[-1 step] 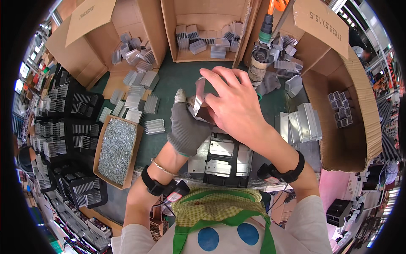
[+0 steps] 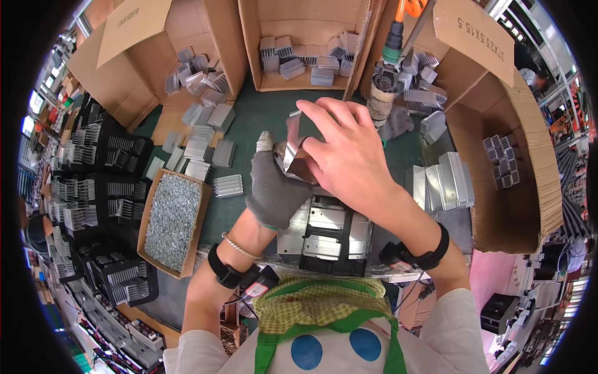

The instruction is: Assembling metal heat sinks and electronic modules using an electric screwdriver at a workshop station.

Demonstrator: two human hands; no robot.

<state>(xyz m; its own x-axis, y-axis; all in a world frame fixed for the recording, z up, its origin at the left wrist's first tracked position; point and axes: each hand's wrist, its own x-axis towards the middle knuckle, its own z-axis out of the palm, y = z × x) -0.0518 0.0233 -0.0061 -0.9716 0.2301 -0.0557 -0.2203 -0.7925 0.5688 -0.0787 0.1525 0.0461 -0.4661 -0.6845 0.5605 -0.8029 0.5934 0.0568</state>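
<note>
Right hand (image 2: 349,156) and gloved left hand (image 2: 274,190) meet on a shiny metal piece (image 2: 293,146) at the centre of the frame.

The bare right hand lies over the piece from the right, its fingers curled and its thumb pressing the upper edge. The left hand, in a grey glove, closes on the lower part from below and to the left. The piece stands nearly upright, its long axis running up and down the frame and tilted slightly left at the bottom, so it sits between both hands and touches each. Just below them rests a black and silver fixture (image 2: 327,234). A tray of small screws (image 2: 171,218) lies at the left, well apart, and finned heat sinks (image 2: 205,140) lie scattered at the upper left.
</note>
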